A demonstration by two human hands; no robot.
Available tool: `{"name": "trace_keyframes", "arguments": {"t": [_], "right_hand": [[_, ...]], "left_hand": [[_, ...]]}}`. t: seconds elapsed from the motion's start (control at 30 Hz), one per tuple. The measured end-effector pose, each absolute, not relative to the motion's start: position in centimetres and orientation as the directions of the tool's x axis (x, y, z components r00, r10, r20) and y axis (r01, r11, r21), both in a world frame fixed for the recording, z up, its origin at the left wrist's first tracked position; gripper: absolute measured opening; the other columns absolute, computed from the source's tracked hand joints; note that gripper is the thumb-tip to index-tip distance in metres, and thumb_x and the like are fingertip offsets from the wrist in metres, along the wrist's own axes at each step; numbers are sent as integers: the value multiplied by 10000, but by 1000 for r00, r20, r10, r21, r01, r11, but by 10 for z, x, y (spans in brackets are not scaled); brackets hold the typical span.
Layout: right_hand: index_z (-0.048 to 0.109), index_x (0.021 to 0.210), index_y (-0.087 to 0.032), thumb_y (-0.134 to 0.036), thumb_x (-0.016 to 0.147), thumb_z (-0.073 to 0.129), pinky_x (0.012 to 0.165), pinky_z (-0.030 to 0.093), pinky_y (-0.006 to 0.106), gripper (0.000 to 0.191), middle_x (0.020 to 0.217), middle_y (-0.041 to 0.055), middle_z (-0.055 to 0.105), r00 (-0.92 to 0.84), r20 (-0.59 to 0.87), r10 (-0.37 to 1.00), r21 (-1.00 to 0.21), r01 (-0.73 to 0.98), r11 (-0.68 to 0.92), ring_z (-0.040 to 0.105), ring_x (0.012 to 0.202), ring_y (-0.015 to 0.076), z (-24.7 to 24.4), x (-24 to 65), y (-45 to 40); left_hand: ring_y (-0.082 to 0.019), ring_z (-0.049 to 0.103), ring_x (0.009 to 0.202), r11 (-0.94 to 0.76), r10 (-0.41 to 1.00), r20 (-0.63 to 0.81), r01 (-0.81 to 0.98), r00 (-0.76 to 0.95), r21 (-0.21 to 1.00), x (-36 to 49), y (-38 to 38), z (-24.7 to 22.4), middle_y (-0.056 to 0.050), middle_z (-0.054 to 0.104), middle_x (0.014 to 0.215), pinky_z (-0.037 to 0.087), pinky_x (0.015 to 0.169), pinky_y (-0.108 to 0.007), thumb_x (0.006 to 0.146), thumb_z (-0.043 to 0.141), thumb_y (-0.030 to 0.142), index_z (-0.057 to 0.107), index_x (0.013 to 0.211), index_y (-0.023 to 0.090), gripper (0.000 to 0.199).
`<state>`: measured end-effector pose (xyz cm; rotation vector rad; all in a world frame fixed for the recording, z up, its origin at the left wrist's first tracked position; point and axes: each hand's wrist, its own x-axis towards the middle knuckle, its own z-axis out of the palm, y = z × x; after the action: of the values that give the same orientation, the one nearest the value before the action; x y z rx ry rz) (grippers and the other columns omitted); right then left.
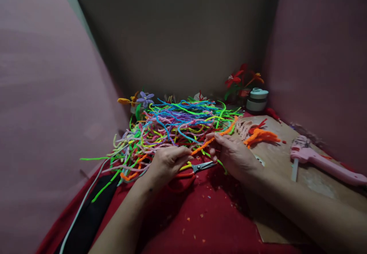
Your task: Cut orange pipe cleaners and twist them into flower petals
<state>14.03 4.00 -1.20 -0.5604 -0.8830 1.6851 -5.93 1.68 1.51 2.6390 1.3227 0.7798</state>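
Observation:
An orange pipe cleaner (205,145) stretches between my two hands, slanting up to the right. My left hand (169,162) pinches its lower end. Farther along, my right hand (233,154) grips it between thumb and fingers, and the free end sticks out beyond toward the upper right. Just below the hands, a pair of scissors (203,166) with red and yellow handles lies on the red cloth (206,219), blades pointing right. Behind the hands spreads a big tangled heap of colourful pipe cleaners (183,122).
A pink glue gun (327,164) rests on a brown board (315,193) at right, near a bundle of orange pieces (260,136). A lidded jar (257,100) and red flowers (235,79) stand behind. A purple flower (145,99) is at back left. A white cable (83,204) runs along the left.

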Motion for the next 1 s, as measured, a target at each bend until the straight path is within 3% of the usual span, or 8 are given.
{"name": "trace_keyframes", "arguments": {"t": [0.13, 0.3, 0.4, 0.53, 0.7, 0.9, 1.0], "right_hand": [[633, 763, -133, -260, 750, 634, 449, 444, 189, 128, 587, 25, 612, -272, 23, 962, -747, -644, -164, 541, 469, 89, -14, 147, 50], [631, 769, -127, -191, 799, 562, 446, 461, 179, 99, 634, 45, 639, -260, 49, 964, -725, -673, -145, 569, 486, 94, -8, 153, 53], [629, 788, -122, -192, 805, 557, 448, 472, 190, 102, 659, 62, 651, -276, 56, 959, -734, -663, -148, 591, 505, 109, -6, 153, 51], [627, 823, -120, -186, 833, 510, 464, 479, 201, 134, 663, 60, 648, -273, 63, 960, -716, -682, -146, 605, 531, 120, -5, 152, 50], [606, 762, -129, -141, 852, 442, 443, 451, 194, 188, 691, 55, 646, -175, -21, 984, -657, -740, -145, 586, 526, 107, -1, 157, 57], [580, 742, -130, -117, 830, 475, 466, 437, 184, 137, 635, 29, 605, -101, -81, 992, -649, -750, -129, 544, 506, 81, 2, 165, 67], [567, 767, -136, -152, 826, 498, 424, 395, 182, 92, 598, 15, 586, -73, -66, 995, -683, -724, -98, 528, 479, 84, 2, 167, 70]], "left_hand": [[-91, 507, 619, -548, 831, 193, 710, 522, 442, -58, 13, 24, 10, 584, 671, 368, 603, -200, 880, 447, 356, 623, 798, 160, 276], [-76, 415, 549, -349, 917, 121, 618, 380, 704, -61, 10, 25, 31, 464, 623, 324, 509, -194, 869, 442, 403, 608, 819, 136, 318], [-73, 391, 531, -286, 934, 102, 545, 343, 788, -63, 9, 23, 36, 437, 602, 312, 488, -194, 851, 468, 418, 608, 812, 130, 323], [-83, 430, 554, -311, 922, 90, 580, 377, 753, -62, 8, 25, 16, 495, 638, 342, 515, -198, 858, 453, 403, 632, 814, 130, 329], [-136, 548, 735, -372, 902, 77, 678, 424, 634, -68, 10, 31, -28, 627, 796, 424, 692, -220, 855, 462, 373, 678, 869, 157, 306], [-184, 584, 921, -270, 913, -23, 647, 407, 713, -89, 13, 34, -46, 657, 1026, 449, 788, -227, 827, 513, 400, 692, 931, 190, 294], [-197, 570, 981, -282, 908, -29, 660, 419, 697, -95, 15, 36, -38, 659, 1049, 436, 837, -231, 816, 534, 387, 700, 929, 201, 274]]}}
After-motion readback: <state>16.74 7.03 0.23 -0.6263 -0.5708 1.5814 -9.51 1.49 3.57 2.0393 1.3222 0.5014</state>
